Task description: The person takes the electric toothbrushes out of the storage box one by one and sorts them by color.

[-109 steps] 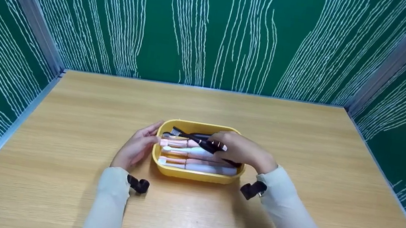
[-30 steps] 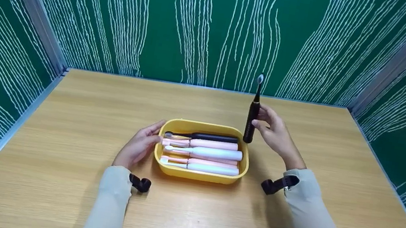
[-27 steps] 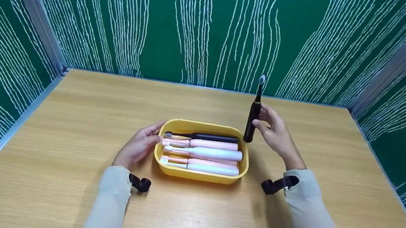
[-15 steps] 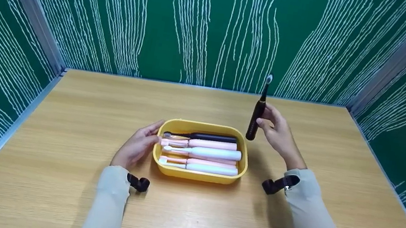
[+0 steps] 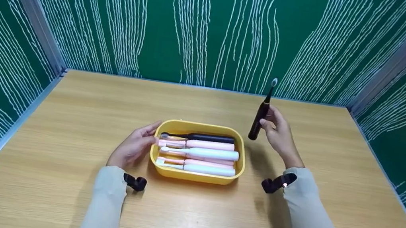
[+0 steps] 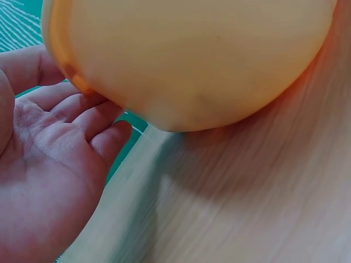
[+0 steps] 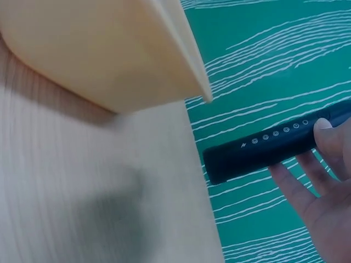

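A black electric toothbrush (image 5: 260, 116) stands nearly upright above the table, its head leaning right. My right hand (image 5: 281, 136) pinches its handle between thumb and fingers. In the right wrist view, a row of small round marks runs along the black handle (image 7: 263, 143). My left hand (image 5: 131, 147) grips the left end of a yellow basket (image 5: 195, 176), thumb at the rim. In the left wrist view, its fingers (image 6: 101, 118) curl against the basket wall (image 6: 192, 66). Inside lie another black toothbrush (image 5: 210, 138), pink toothbrushes (image 5: 210, 145) and white ones (image 5: 213, 153), heads to the left.
The basket sits on a light wooden table (image 5: 187, 216). Green panels (image 5: 235, 34) with white wavy lines enclose the back and both sides, joined by grey corner posts (image 5: 402, 59). Each wrist carries a small black camera (image 5: 278, 183).
The black toothbrush was lifted out of the basket and turned upright by my right hand. Over the last second it shifted right and tilted. The basket slid slightly left with my left hand.
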Tool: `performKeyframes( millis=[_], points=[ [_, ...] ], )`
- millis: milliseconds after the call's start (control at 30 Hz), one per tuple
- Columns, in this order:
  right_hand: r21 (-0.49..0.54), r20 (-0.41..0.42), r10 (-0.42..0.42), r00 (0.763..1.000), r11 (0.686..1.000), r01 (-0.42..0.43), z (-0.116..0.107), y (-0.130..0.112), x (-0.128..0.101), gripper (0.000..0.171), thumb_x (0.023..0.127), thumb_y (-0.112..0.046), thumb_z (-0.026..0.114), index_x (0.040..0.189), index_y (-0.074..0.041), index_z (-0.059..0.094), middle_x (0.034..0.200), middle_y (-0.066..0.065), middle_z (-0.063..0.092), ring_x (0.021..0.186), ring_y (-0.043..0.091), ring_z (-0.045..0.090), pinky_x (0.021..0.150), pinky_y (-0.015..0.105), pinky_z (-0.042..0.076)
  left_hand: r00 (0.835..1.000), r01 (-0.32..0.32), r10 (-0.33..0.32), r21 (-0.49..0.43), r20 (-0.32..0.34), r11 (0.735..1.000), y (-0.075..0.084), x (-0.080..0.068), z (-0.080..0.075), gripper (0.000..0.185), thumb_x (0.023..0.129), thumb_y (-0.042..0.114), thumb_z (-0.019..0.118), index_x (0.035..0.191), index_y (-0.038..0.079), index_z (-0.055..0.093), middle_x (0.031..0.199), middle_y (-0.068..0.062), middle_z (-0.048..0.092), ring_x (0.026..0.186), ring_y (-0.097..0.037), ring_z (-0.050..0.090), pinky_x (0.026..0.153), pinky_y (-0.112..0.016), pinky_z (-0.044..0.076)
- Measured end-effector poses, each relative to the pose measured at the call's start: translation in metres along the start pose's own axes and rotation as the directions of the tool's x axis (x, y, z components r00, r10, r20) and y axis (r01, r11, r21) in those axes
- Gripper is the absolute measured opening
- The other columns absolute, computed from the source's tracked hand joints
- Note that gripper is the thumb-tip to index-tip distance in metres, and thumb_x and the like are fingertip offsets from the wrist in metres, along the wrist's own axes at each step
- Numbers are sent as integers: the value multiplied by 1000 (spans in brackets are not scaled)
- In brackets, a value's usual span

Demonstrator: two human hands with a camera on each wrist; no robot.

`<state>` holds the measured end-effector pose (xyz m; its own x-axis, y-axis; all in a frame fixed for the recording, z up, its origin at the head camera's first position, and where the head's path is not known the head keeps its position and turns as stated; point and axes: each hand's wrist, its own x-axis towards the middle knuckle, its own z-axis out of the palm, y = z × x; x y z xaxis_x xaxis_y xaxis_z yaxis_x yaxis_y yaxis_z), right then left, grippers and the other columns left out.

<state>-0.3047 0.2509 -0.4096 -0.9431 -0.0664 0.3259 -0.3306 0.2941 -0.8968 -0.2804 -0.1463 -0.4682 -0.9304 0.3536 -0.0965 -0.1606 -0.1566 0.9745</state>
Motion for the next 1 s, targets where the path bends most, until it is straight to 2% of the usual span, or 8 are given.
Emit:
performKeyframes(
  millis=[200,367,500,633,1000],
  points=[
    [25,-10,-19,1000,1000,20,3,11,3,45,93,12,47,137,9,41,118,25,52,103,13,56,89,18,54,1000,11,-11,-1,-5,1000,1,-3,-5,72,88,-11,49,152,5,22,159,-11,24,145,-23,26,117,-32,29],
    [17,-5,9,1000,1000,-9,4,17,5,45,94,10,46,139,6,41,123,24,51,112,22,54,93,18,52,1000,-1,2,-3,16,1000,-1,-3,-6,72,89,-9,50,153,4,20,160,-12,20,147,-25,22,119,-34,24],
    [-27,-5,35,999,999,-35,6,21,5,47,96,7,45,142,3,38,128,24,50,120,31,52,98,24,50,1000,-11,11,-8,29,1000,-2,-4,-5,72,89,-9,50,153,4,19,161,-12,16,148,-25,18,120,-35,21],
    [-61,-18,57,998,996,-58,8,25,6,48,97,4,45,144,0,37,132,22,50,126,32,50,104,31,47,999,-16,16,-24,34,1000,-2,-4,-5,72,89,-9,50,153,3,17,161,-12,14,149,-25,16,121,-36,19],
    [-65,-19,72,997,995,-73,10,36,6,50,98,4,43,146,0,33,135,24,47,129,34,48,107,37,44,999,-20,20,-30,27,999,-3,-2,-4,70,90,-7,50,152,3,21,160,-14,19,147,-25,21,120,-35,22]
  ],
)
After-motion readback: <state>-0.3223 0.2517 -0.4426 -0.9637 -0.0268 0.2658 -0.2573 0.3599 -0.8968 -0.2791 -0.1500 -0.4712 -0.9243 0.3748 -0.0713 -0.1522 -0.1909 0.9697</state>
